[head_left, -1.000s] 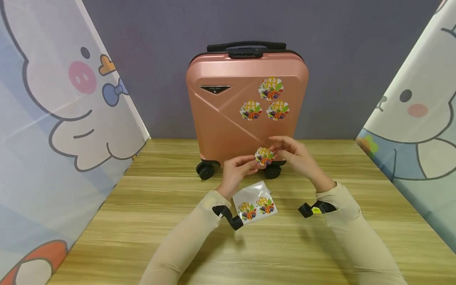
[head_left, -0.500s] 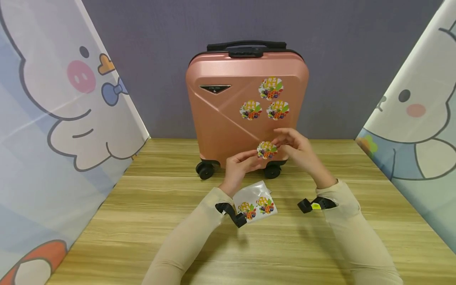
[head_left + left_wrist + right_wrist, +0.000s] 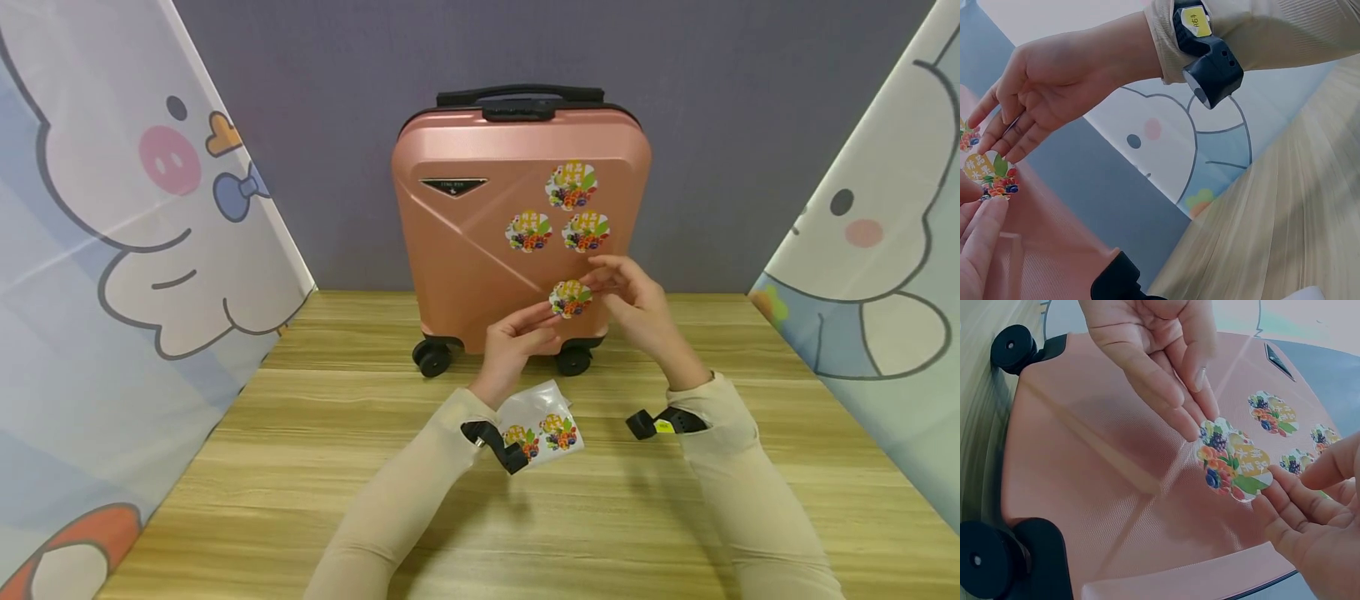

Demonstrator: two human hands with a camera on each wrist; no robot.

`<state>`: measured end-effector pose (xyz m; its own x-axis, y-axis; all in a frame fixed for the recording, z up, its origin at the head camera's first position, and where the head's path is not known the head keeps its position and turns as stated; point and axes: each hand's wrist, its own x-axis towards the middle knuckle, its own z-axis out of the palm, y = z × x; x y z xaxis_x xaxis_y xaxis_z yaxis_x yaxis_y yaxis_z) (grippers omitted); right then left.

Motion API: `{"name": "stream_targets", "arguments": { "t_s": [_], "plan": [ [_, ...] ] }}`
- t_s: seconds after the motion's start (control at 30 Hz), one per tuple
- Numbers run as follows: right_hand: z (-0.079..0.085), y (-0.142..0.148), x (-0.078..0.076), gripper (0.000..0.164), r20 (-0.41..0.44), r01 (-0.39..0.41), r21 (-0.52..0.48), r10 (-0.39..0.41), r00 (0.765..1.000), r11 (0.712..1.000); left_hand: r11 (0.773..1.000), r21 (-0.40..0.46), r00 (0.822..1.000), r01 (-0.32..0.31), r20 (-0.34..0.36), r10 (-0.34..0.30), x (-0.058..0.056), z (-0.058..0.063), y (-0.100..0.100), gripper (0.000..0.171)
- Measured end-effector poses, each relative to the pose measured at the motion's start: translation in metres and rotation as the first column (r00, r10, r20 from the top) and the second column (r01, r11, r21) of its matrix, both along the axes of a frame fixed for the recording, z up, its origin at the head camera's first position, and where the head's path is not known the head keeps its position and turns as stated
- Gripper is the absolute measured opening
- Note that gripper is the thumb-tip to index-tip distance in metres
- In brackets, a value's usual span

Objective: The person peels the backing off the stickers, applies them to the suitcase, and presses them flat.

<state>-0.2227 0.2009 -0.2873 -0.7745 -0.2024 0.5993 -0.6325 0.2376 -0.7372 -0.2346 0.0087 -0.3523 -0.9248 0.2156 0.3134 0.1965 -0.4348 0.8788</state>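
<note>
A round fruit sticker [image 3: 570,299] with yellow lettering is stretched between my two hands, in front of the pink suitcase [image 3: 480,267]. Straight fingertips of my left hand [image 3: 517,346] touch its lower left edge. On its right edge lie fingertips of my right hand [image 3: 633,304]. In the right wrist view both thumbs stand apart from the sticker [image 3: 1232,459]. Whether its back touches the suitcase cannot be told. Several matching stickers are on the suitcase's upper right, one of them a top sticker [image 3: 572,186]. Below my left hand lies a white backing sheet [image 3: 536,406] with two stickers.
Everything stands on a wood-grain table [image 3: 300,467]. The upright suitcase has black wheels [image 3: 432,358] and a black top handle [image 3: 520,94]. A grey panel [image 3: 315,150] rises behind it, with cartoon-printed cloths at left [image 3: 67,333] and right [image 3: 885,317].
Both hands have moved up and slightly right together, carrying the sticker higher in front of the suitcase. The suitcase and backing sheet have stayed put; my left wrist strap now covers part of the sheet.
</note>
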Motion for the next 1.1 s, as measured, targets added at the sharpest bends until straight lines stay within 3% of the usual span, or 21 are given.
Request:
{"name": "stream_targets", "arguments": {
  "t_s": [0.4,0.77,1.1],
  "plan": [
    [0.002,-0.001,0.002,0.045,-0.077,0.101,0.037,-0.098,0.992,0.994,1.000,-0.018,1.000,0.019,0.009,-0.019,0.000,0.004,0.006,0.048],
    [0.003,-0.008,-0.004,0.054,-0.114,0.146,-0.013,-0.146,0.983,0.989,1.000,0.008,1.000,0.022,-0.009,-0.021,-0.002,0.010,0.010,0.053],
    [0.000,-0.009,-0.003,0.044,-0.177,0.239,0.018,-0.232,0.956,0.971,0.998,0.042,0.999,0.042,-0.001,-0.042,-0.005,0.011,0.014,0.055]
  ]
}}
